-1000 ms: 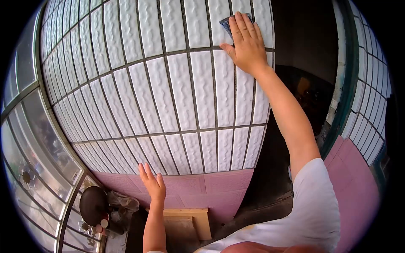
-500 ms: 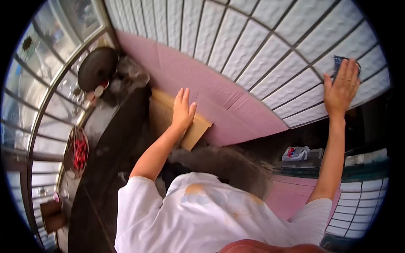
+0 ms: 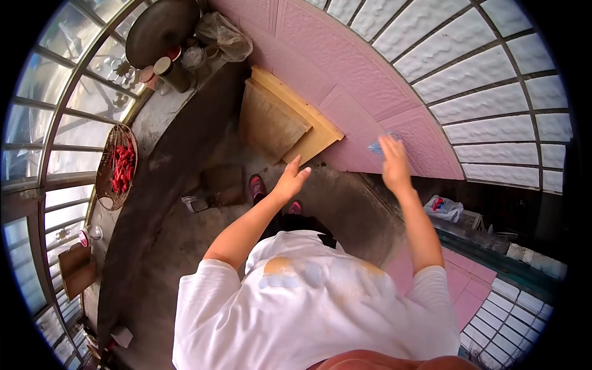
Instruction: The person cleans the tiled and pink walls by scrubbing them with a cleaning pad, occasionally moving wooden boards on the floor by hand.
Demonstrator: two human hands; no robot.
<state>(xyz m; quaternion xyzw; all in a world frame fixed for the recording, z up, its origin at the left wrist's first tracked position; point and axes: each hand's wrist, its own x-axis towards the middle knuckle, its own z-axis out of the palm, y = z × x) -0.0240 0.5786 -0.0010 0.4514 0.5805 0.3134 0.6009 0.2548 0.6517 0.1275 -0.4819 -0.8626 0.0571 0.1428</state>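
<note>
My right hand [image 3: 396, 165] is raised at the pink wall panel [image 3: 345, 105], its fingers stretched out over a small blue cloth [image 3: 375, 148]. Only an edge of this cloth shows beside the fingertips, and its exact kind is hard to make out. My left hand [image 3: 292, 180] hangs in the air with fingers and thumb apart, holding nothing. Beyond it, two boards lean against the pink wall: a brown board [image 3: 271, 120] in front and a yellowish wooden board [image 3: 317, 145] behind.
White tiles [image 3: 459, 74] cover the wall above the pink part. On the left, a ledge [image 3: 151, 120] under a barred window carries a basket of red peppers [image 3: 123, 166], a cup [image 3: 171, 74] and a dark round pan [image 3: 161, 31]. A white plastic bag [image 3: 445, 208] lies at right.
My right hand has come down and left from the white tiles to the pink panel, the blue cloth moving with it. My left hand is lower and further right. The view has tilted down.
</note>
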